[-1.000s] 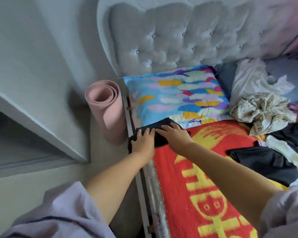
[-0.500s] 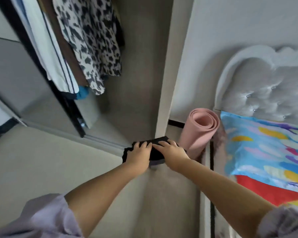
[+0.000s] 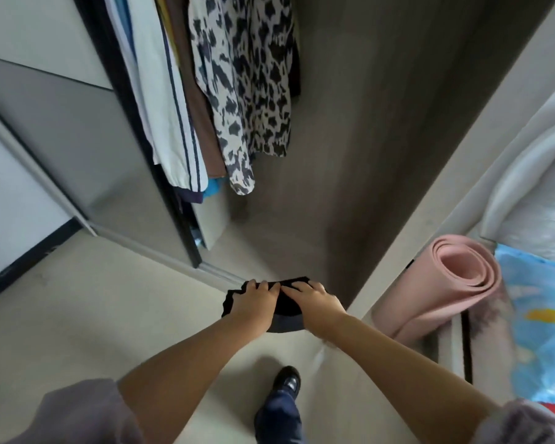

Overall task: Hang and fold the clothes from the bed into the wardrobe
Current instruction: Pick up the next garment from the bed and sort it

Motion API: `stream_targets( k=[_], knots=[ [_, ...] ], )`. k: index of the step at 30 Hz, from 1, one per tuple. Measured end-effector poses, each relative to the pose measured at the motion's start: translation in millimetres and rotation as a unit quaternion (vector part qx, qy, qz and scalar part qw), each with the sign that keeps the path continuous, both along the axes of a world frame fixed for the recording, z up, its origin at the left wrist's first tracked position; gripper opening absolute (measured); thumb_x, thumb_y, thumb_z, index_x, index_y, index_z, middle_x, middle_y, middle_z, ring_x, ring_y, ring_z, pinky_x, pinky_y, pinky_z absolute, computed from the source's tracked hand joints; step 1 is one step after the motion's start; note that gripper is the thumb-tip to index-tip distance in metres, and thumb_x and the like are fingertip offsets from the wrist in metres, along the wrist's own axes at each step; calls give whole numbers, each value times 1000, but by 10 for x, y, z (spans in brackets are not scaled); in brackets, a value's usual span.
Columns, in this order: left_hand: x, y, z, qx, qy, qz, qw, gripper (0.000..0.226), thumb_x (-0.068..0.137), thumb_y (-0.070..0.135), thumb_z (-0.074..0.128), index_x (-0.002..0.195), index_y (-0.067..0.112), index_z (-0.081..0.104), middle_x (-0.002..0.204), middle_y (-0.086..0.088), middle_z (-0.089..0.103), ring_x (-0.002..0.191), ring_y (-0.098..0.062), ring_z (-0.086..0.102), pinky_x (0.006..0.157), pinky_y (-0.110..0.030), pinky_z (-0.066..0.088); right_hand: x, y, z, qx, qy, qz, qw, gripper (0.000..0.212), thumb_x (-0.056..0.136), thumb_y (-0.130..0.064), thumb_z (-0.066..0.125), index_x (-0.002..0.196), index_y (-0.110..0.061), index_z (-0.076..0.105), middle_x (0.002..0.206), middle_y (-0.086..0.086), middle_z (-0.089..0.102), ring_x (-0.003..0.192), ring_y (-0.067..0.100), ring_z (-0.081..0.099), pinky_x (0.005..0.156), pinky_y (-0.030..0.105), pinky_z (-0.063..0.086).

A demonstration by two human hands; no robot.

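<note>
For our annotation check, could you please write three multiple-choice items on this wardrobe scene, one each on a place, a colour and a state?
1. Where does the rolled mat stand?
A. inside the wardrobe
B. on the floor between the wardrobe's side panel and the bed
C. on the pillow

2. What colour is the folded garment being carried?
A. black
B. red
C. white

3. How is the folded garment held?
A. by the left hand alone
B. draped over a forearm
C. by both hands at once

Answers:
1 B, its pink roll leans by the bed edge, outside the wardrobe.
2 A, dark cloth shows between and beside the hands.
3 C, the left hand and the right hand both lie curled over it.
</note>
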State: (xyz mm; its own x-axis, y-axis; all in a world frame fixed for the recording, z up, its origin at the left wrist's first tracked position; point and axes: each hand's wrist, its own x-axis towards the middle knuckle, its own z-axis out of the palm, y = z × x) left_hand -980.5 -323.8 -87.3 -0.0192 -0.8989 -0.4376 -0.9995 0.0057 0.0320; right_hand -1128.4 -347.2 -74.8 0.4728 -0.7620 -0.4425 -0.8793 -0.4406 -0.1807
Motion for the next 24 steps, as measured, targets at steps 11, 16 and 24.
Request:
stream_targets(
  k=[11,16,24],
  knots=[
    [-92,-1994,-856,70,3,-73,995,78,93,18,54,153,21,5,151,-9,22,142,-34,14,98,-52,42,-110,-1774,-1017,27,-7,-89,996,69,94,-19,50,150,-39,16,155,-9,19,144,29,14,103,52,40],
    [-88,-2733,-1841,90,2,-128,988,72,90,14,54,150,20,15,148,-9,27,139,-33,20,97,-53,43,-86,-2400,-1911,62,24,-109,992,77,90,-2,46,152,-34,14,158,-4,15,145,31,10,108,51,36],
    [-531,-4071,-3487,55,32,-200,978,67,92,20,55,148,17,20,147,-12,30,136,-35,25,96,-54,44,-469,-3521,-3505,6,26,-183,983,59,97,-18,38,151,-33,20,154,-1,26,138,35,24,106,45,38]
  ],
)
